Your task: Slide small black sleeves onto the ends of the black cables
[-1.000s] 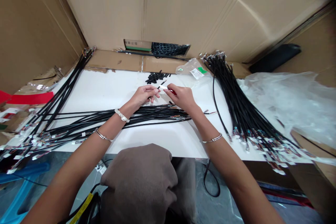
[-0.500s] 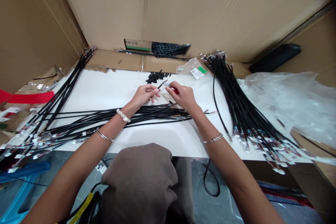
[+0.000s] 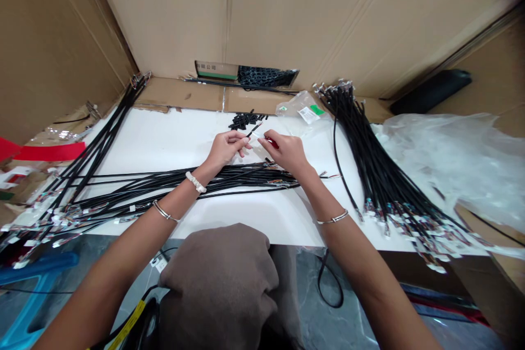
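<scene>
My left hand (image 3: 230, 146) pinches a black cable (image 3: 254, 129), whose stripped end with thin wires points up and to the right. Just right of it, my right hand (image 3: 285, 149) is closed on a small red tool (image 3: 271, 143), mostly hidden by the fingers. A small gap separates the tool from the cable. Short black tube pieces (image 3: 243, 120) lie in a pile beyond the hands. Below my hands, a bundle of black cables (image 3: 229, 179) stretches across the white table (image 3: 246, 216).
More black cables lie at the left (image 3: 109, 136), and a thick cable bundle (image 3: 369, 153) fans out on the right. Clear plastic sheeting (image 3: 459, 158) covers the far right. A labelled plastic bag (image 3: 302, 109) rests near the cardboard wall (image 3: 270, 16).
The red tool has drawn slightly back from the cable end and shows less between my right fingers. My left hand keeps the cable in nearly the same place.
</scene>
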`<state>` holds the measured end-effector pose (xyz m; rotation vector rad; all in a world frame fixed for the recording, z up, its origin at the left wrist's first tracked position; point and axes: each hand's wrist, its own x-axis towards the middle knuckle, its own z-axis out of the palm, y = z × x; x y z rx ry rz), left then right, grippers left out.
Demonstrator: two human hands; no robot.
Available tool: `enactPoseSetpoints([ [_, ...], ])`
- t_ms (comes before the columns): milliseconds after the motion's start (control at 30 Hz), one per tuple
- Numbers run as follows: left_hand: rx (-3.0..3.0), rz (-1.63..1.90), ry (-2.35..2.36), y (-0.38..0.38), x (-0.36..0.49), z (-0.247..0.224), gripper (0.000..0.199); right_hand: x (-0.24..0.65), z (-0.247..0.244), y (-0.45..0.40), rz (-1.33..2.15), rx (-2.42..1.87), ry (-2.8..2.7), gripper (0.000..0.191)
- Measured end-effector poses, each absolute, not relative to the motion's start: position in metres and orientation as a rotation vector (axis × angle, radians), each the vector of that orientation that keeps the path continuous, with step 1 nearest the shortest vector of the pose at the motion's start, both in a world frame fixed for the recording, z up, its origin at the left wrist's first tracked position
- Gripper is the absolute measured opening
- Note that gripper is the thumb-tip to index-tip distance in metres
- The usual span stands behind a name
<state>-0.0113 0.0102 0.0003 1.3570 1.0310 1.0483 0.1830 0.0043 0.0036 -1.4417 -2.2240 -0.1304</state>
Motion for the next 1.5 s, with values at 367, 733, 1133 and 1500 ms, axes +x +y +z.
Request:
enactPoseSetpoints([
  [367,1.430,1.129,0.983,0.0108,-0.0090,-0.0059,0.012,0.1823,0.0015,0.0044,-0.209,-1.412,-2.237,0.044],
  [733,1.447,1.114,1.049,0.0096,-0.0085,-0.0047,0.010,0.1810,0.0035,0.0042,-0.111,-1.449,-2.115,0.046],
  [1133,1.491,1.221,1.145,0.0066,-0.0040,-0.0035,0.007,0.1792,0.0030,0.0020,-0.248,-1.470,-2.176,0.045],
  [1500,1.693,1.274,1.205,0.0036,-0.0031,-0.0020,0.009,0.1782,0.0032,0.0027,-0.302,-1.464,-2.195,0.045],
])
